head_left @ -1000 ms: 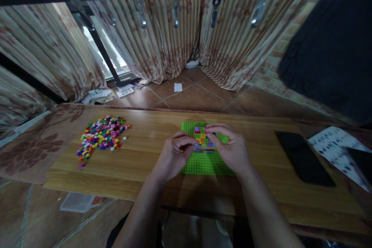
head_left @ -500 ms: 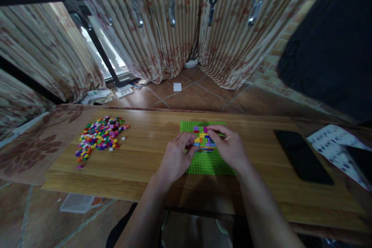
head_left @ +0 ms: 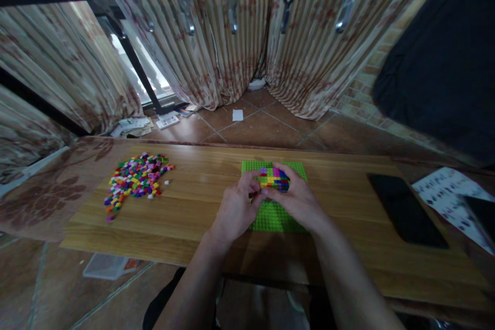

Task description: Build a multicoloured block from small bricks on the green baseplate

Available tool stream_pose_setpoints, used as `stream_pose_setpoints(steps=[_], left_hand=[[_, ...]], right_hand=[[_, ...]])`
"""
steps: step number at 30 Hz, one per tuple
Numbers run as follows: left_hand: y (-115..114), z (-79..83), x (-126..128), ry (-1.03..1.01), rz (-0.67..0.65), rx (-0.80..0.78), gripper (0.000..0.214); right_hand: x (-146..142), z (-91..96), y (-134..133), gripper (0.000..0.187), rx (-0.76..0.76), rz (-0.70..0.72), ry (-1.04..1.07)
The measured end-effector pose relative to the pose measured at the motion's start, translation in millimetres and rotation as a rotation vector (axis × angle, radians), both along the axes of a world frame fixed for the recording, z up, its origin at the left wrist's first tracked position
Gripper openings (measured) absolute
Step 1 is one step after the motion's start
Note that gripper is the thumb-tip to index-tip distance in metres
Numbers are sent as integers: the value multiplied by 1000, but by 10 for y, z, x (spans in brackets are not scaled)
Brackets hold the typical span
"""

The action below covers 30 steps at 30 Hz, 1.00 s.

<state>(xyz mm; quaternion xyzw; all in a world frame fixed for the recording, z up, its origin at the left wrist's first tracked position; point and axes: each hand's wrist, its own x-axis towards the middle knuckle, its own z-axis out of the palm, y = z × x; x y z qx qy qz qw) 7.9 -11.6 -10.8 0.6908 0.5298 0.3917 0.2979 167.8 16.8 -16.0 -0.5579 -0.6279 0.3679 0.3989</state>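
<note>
A block of colourful toy building bricks (head_left: 274, 177) sits over the green studded baseplate (head_left: 278, 221) on the wooden table. My left hand (head_left: 238, 202) curls against the block's left side, its fingers closed round the edge. On the right side, my right hand (head_left: 296, 197) wraps the block, with the thumb along the near side and the index finger at the far corner. Both thumbs come close together at the near edge. Whether the block is pressed onto the baseplate or lifted off it, I cannot tell; the hands hide its lower part.
A heap of loose coloured bricks (head_left: 137, 178) lies at the table's left. To the right are a black tablet-like slab (head_left: 406, 210) and a printed sheet (head_left: 450, 198). A clear plastic box (head_left: 104, 266) rests on the floor below the table's left front edge.
My right thumb has moved down and left to the block's near side, while the right fingers have stayed at its far right. The left hand has shifted only slightly.
</note>
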Motion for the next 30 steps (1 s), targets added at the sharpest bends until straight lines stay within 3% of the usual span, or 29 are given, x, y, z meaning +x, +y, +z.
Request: stream_pose_setpoints(steps=[8, 14, 18, 23, 27, 30], left_hand=[[28, -26, -123, 1, -25, -23, 40], [44, -36, -648, 110, 124, -80, 27], [-36, -66, -895, 167, 189, -124, 27], [-231, -167, -688, 327, 146, 47, 32], [-342, -333, -398, 407, 137, 167, 18], [-299, -455, -379, 484, 202, 209, 7]], right_hand=[[-46, -55, 22, 63, -1, -61, 57], [12, -86, 14, 66, -57, 4, 164], [69, -49, 72, 57, -75, -92, 333], [91, -2, 180, 48, -97, -290, 591], [81, 17, 188, 43, -91, -302, 643], [98, 23, 166, 41, -85, -293, 642]])
